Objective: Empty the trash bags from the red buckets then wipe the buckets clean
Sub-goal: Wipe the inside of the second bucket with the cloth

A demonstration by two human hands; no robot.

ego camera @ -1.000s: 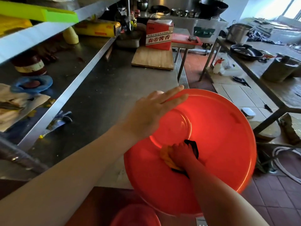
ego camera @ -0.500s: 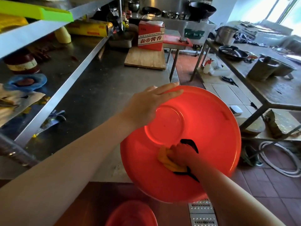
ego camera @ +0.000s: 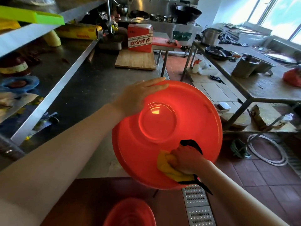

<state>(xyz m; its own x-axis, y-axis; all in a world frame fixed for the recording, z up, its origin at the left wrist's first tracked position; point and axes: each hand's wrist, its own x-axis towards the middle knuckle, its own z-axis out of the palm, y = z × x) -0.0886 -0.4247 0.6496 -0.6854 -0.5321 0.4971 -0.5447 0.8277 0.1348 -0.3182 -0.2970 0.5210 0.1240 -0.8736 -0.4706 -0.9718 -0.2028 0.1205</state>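
Two red buckets in the head view. Nearer one, red bucket (ego camera: 167,132), tipped with its mouth toward the camera, inside and round base plainly seen, propped at the corner of the steel counter (ego camera: 84,88) and hanging partly out over the tiled floor (ego camera: 268,176). Left hand (ego camera: 138,93) laid on the upper-left rim, fingers straight and flat along the edge, steadying rather than clasping. Right hand (ego camera: 187,159) reaching inside the lower wall, fingers curled round a yellow cloth (ego camera: 169,167) and pressing it against the plastic; black trim of the cloth trailing past the wrist. No trash bag seen in it, so judged to be mid-wipe.

Deciding relation: bucket axis pointing at the wearer, unwiped far wall and base lying up and away from the cloth hand, which is the hand to reach them; left hand only bracing. Probably needs a sweep upward round the wall, or a turn of the rim under the left palm.

Open room to the right and below, over the floor drain grate (ego camera: 197,207); counter edge and shelf (ego camera: 53,101) close on the left. Second red bucket (ego camera: 130,212) directly below, partly cut off by the frame.
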